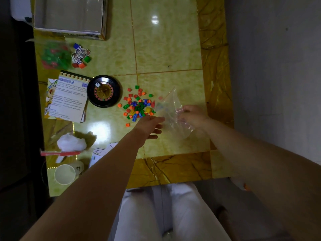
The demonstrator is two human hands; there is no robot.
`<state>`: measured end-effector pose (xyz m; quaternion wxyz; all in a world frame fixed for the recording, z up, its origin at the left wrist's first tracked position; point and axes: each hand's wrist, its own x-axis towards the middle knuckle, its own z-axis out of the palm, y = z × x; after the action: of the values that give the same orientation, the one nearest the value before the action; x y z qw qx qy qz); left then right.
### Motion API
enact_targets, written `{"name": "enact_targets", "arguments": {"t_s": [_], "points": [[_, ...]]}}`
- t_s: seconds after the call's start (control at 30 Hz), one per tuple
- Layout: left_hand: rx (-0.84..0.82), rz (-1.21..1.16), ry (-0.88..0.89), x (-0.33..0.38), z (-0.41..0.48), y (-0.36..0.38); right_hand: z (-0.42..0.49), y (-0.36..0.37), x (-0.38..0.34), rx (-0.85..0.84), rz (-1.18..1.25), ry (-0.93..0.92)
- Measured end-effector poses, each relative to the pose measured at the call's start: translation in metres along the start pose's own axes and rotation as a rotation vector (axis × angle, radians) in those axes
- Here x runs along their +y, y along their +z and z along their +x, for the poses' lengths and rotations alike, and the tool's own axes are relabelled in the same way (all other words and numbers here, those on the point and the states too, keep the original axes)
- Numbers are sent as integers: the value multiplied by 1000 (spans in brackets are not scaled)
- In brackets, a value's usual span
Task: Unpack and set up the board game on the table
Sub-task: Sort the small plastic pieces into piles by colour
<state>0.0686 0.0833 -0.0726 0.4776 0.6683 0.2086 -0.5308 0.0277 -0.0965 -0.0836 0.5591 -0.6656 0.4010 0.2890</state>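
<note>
A heap of small coloured plastic pieces (138,106) lies on the green tiled table (165,49), just right of a black roulette wheel (103,91). My right hand (191,115) pinches a clear plastic bag (171,113) that is lifted beside the heap, its open mouth toward the pieces. My left hand (151,125) reaches out with fingers extended at the near edge of the heap, its fingertips close to the bag's lower edge. A rule sheet (69,98) lies left of the wheel.
The open game box (69,14) sits at the far left corner. Below it lie a second bag of red and green pieces (55,56) and character standees (80,54). Crumpled white plastic (71,142), cards (100,153) and a paper cup (65,174) occupy the near left.
</note>
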Motion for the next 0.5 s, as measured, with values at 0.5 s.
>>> {"name": "enact_targets", "arguments": {"t_s": [0.5], "points": [[435, 524, 164, -31, 49, -8, 87, -48, 9, 602, -362, -36]]}}
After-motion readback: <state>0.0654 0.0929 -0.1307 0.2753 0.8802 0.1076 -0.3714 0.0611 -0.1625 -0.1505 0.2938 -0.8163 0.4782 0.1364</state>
